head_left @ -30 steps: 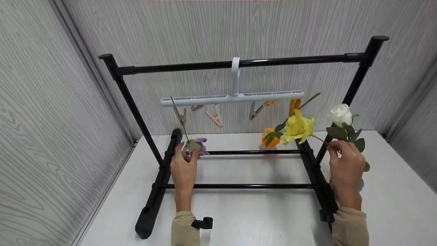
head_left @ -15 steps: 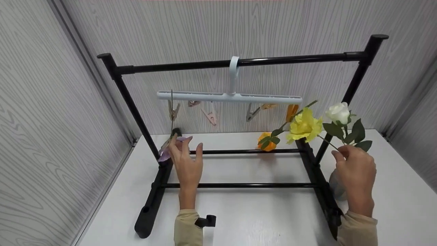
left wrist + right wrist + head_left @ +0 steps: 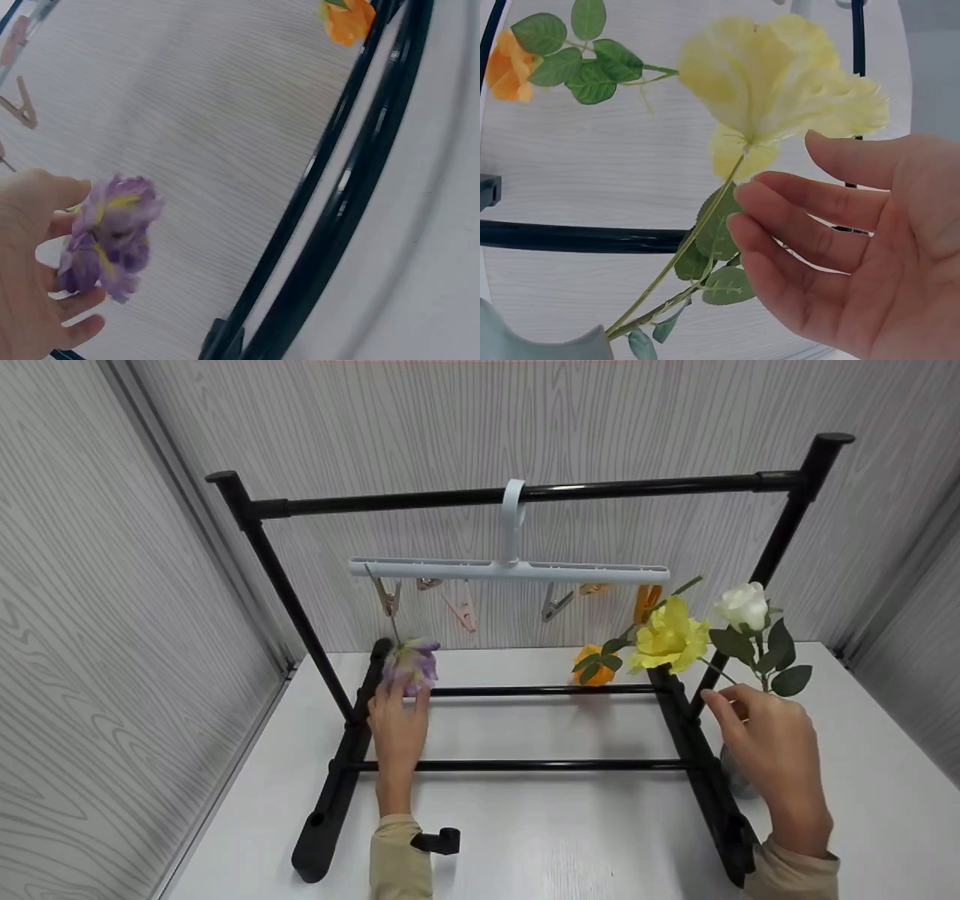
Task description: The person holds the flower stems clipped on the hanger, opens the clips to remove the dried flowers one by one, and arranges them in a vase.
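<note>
Purple petals of a flower [image 3: 411, 666] spread above our left hand [image 3: 397, 729], below a clip [image 3: 388, 598] at the left end of the pale blue hanger [image 3: 592, 574]. Our left fingers are loosely spread about the bloom, touching it without a visible pinch.

To the right, our right hand [image 3: 772, 742] lies beside the stem [image 3: 718, 190] of a yellow flower [image 3: 670, 637], thumb apart from bent, relaxed fingers; we cannot tell whether they touch the stem. That stem enters a grey vase [image 3: 547, 343] on the near right.

Farther back, we see an orange flower [image 3: 596, 666] below the hanger, which hooks over the black rack [image 3: 375, 503].
</note>
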{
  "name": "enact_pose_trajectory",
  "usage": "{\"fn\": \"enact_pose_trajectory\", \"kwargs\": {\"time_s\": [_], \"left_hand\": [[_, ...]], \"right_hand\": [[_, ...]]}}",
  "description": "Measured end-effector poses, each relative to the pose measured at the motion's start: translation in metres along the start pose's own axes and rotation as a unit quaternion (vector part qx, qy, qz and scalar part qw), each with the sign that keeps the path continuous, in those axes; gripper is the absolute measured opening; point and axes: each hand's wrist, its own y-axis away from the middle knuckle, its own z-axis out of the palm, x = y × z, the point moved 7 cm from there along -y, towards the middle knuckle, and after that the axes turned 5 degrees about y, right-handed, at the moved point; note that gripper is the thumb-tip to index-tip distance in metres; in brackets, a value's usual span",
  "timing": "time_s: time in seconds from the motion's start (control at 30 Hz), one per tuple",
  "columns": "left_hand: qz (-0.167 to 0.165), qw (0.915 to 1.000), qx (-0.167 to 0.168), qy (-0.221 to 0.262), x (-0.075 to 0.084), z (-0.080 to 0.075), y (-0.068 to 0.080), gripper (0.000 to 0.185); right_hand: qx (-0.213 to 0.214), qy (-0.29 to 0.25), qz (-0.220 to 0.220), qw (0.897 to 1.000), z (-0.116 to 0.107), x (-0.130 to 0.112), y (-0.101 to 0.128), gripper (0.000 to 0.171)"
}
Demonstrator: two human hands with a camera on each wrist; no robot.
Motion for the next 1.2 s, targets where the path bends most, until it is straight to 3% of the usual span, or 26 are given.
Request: {"fn": "enact_pose_trajectory", "kwargs": {"time_s": [0.1,0.23,0.33,0.43,0.53,0.7,0.8,0.9,1.03,1.2], "left_hand": [[0.002,0.9992,0.006,0.039,-0.001,0.003,0.002,0.029],[0.031,0.9943,0.062,0.081,0.004,-0.004,0.003,0.013],[0.030,0.9916,0.099,0.077,0.006,-0.011,0.003,0.012],[0.015,0.9912,0.113,0.068,0.007,-0.016,0.003,0.016],[-0.002,0.9945,0.085,0.062,0.011,-0.017,0.004,0.033],[-0.012,0.9995,-0.026,0.016,0.019,-0.012,0.003,0.078],[-0.008,0.9965,-0.083,-0.005,0.023,-0.008,0.002,0.081],[-0.003,0.9935,-0.114,-0.009,0.026,-0.004,0.003,0.074],[0.010,0.9951,-0.098,0.002,0.028,-0.004,0.003,0.056],[0.035,0.9965,-0.019,0.073,0.031,-0.012,0.003,0.023]], "right_hand": [[-0.008,-0.004,-0.018,1.000,0.002,-0.003,0.000,0.019],[-0.015,-0.006,-0.029,0.999,0.004,-0.005,0.000,0.019],[-0.017,-0.009,-0.030,0.999,0.005,-0.006,0.001,0.019],[-0.019,-0.014,-0.033,0.999,0.006,-0.009,0.000,0.018],[-0.027,-0.016,-0.033,0.999,0.008,-0.011,0.000,0.017],[-0.041,-0.018,-0.028,0.999,0.011,-0.013,0.000,0.017],[-0.045,-0.019,-0.027,0.998,0.011,-0.014,-0.001,0.017],[-0.045,-0.020,-0.029,0.998,0.012,-0.015,-0.001,0.016],[-0.043,-0.025,-0.033,0.998,0.014,-0.018,-0.001,0.014],[-0.051,-0.030,-0.033,0.998,0.016,-0.020,-0.001,0.014]]}}
